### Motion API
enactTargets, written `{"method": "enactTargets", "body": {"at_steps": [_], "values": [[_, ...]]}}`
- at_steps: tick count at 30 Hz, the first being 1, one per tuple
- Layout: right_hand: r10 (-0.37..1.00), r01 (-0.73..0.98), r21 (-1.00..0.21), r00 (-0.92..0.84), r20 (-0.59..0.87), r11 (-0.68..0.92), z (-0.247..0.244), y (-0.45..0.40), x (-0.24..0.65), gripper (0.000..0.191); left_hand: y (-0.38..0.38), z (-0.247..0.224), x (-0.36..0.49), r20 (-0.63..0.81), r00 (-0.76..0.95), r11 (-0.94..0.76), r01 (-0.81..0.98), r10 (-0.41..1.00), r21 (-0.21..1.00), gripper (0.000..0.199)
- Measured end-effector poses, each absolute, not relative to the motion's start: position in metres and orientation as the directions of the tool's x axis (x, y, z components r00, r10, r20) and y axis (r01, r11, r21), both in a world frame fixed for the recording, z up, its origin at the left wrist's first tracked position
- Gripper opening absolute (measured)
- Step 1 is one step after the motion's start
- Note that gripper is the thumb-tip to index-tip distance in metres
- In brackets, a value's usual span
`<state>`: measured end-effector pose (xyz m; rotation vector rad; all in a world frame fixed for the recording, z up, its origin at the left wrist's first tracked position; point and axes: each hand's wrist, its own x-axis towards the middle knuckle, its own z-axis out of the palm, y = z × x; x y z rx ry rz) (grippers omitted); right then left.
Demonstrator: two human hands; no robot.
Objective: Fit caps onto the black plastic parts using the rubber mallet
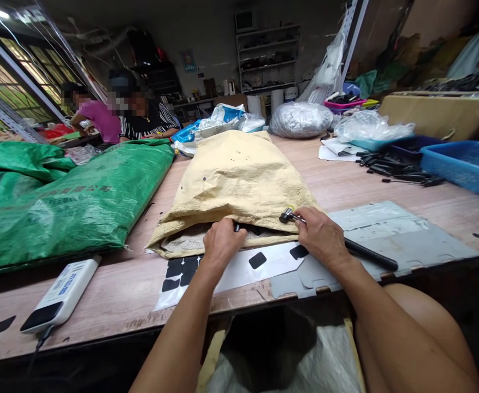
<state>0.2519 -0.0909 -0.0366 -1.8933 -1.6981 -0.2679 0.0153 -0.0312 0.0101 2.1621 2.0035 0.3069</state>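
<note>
A large yellow woven sack (243,169) lies on the table with its mouth facing me. At that mouth is my left hand (223,237), closed on a small black part whose end shows beside the fingers. My right hand (321,232) is closed round a tool with a thin metal shaft and a black head (287,215), held against the sack's right front edge. A black rod (372,254) extends to the right from behind my right wrist. Under the sack's front edge lies a white sheet with black stickers (258,260). The sack's inside is mostly hidden.
Green sacks (75,202) lie at the left, near a white power bank (61,295) with a cable. A grey board (398,234), black parts (403,168) and a blue tray (464,166) are at the right. Below the table edge sits an open sack (321,360). Two people work behind.
</note>
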Motion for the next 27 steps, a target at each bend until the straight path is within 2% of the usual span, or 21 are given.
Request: {"method": "enactTargets", "body": {"at_steps": [4, 10, 17, 22, 24, 27], "values": [[0.849, 0.959, -0.284, 0.173, 0.499, -0.028, -0.036, -0.090, 0.252, 0.019, -0.046, 0.024, -0.020, 0.041, 0.165, -0.169, 0.932, 0.985, 0.321, 0.013], [0.866, 0.952, -0.303, 0.191, 0.461, -0.048, -0.034, -0.090, 0.253, 0.020, -0.089, 0.011, -0.034, 0.055, 0.479, -0.418, 0.696, 0.876, 0.584, 0.012], [0.857, 0.892, -0.450, 0.255, 0.448, -0.030, -0.025, -0.094, 0.253, 0.023, -0.096, -0.017, -0.028, 0.154, 0.467, -0.434, 0.584, 0.871, 0.686, 0.015], [0.760, 0.750, -0.604, 0.220, 0.611, 0.269, 0.005, -0.113, 0.232, 0.025, -0.096, -0.018, -0.030, 0.163, 0.459, -0.429, 0.567, 0.873, 0.703, 0.014], [0.798, 0.655, -0.648, 0.111, 0.592, 0.389, 0.014, -0.122, 0.220, 0.024, -0.096, -0.019, -0.030, 0.171, 0.458, -0.430, 0.552, 0.872, 0.715, 0.015], [0.830, 0.572, -0.652, -0.095, 0.550, 0.498, 0.018, -0.132, 0.202, 0.022, -0.094, -0.022, -0.031, 0.178, 0.460, -0.432, 0.536, 0.870, 0.726, 0.015]]}}
